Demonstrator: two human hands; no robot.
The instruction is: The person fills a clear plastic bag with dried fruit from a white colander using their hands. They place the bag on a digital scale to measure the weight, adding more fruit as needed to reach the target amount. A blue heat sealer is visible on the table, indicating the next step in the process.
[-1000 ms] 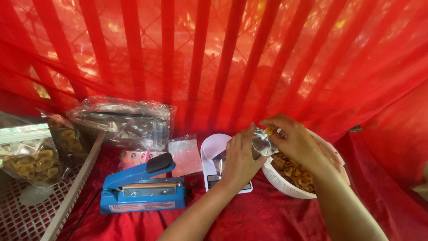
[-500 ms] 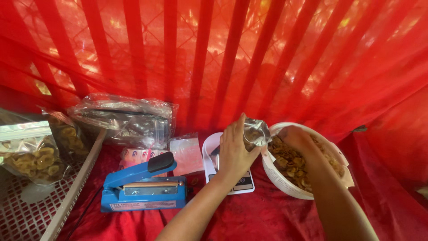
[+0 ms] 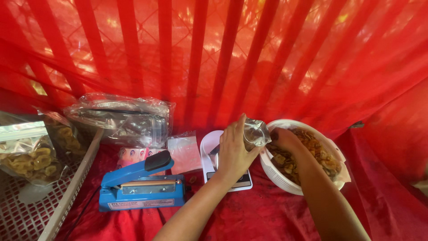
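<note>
A small clear pouch [image 3: 255, 133] is held upright in the left hand [image 3: 233, 151], gripped between thumb and fingers, its mouth turned toward the white bowl [image 3: 276, 172]. The pouch is positioned above the gap between the bowl and the white scale [image 3: 213, 147]. The right hand [image 3: 285, 140] is lowered into the bowl, fingers curled down among the fried chips [image 3: 322, 154]; whether chips are grasped cannot be told, since the fingertips are hidden in the heap. The two hands are just beside each other, the pouch nearly touching the right wrist.

The scale is partly covered by the left hand and wrist. Left of it, a small stack of flat clear bags [image 3: 185, 151] is seen lying on the red cloth over the surface [image 3: 249, 214]. A blue heat sealer [image 3: 140, 185], arm raised slightly, is placed in front of the bags. Behind it, a large crumpled plastic bundle [image 3: 120, 118] is noted. At far left, filled chip packets [image 3: 31, 156] are lying in a white tray [image 3: 73, 187]. A red striped cloth [image 3: 223, 53] hangs behind.
</note>
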